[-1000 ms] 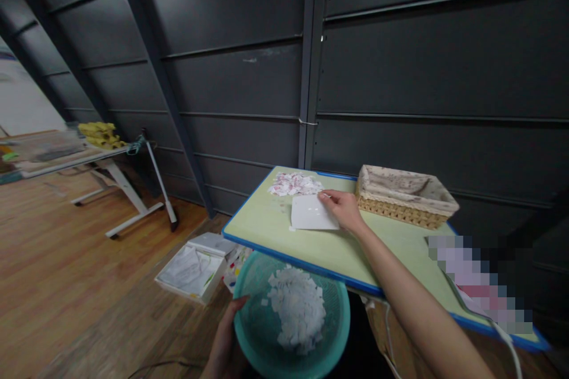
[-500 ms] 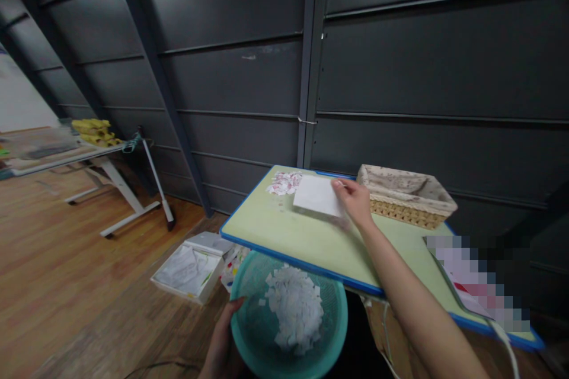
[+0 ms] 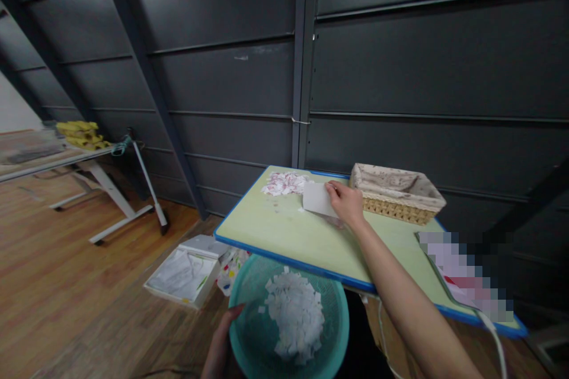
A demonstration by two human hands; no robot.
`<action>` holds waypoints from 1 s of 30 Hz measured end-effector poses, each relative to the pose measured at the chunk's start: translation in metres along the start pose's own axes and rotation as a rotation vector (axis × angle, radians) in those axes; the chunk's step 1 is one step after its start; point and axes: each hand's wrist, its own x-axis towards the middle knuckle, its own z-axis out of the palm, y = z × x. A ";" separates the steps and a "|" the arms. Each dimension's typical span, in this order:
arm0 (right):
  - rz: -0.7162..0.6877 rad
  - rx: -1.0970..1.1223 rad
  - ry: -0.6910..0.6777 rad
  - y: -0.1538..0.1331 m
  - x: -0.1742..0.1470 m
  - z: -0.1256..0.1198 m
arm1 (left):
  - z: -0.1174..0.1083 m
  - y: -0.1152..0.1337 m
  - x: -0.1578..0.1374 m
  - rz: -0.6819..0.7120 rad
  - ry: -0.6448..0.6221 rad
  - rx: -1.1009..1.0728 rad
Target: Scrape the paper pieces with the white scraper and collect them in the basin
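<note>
My left hand (image 3: 224, 331) is closed on the left rim of a teal mesh plastic basket (image 3: 343, 323), held below the table's front edge. Inside it lies a heap of small white paper pieces (image 3: 296, 314). Over the pale green table (image 3: 267, 228), my right hand (image 3: 347, 202) pinches a white card (image 3: 317, 198) by its right edge, thumb on top. The card is tilted, its lower edge close to the tabletop. Just left of it, a pile of torn paper bits with red marks (image 3: 284, 183) rests on the table. Most left-hand fingers are hidden beneath the basket.
A cloth-lined wicker basket (image 3: 395, 195) stands at the table's back right. A blurred-out flat device (image 3: 462, 278) with a white cable lies at the right end. On the floor to the left is an open white box (image 3: 182, 278). A dark panelled wall (image 3: 231, 83) rises behind.
My right hand has lowered the white card and tipped it more upright, uncovering more of the torn-paper pile. The whole view has shifted slightly. My left hand still holds the teal basket.
</note>
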 end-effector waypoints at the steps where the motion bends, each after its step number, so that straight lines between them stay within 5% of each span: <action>1: 0.008 0.004 0.007 0.000 0.000 -0.001 | 0.001 0.000 0.000 -0.006 0.013 0.002; 19: -0.019 0.266 -0.145 0.005 0.003 0.000 | 0.001 0.001 0.001 -0.018 0.022 0.031; 24: 0.025 0.280 -0.040 0.006 0.004 0.000 | 0.003 0.001 -0.002 -0.050 0.021 0.026; 30: 0.000 0.266 -0.104 0.006 0.005 0.000 | 0.006 0.000 -0.005 -0.020 0.053 0.016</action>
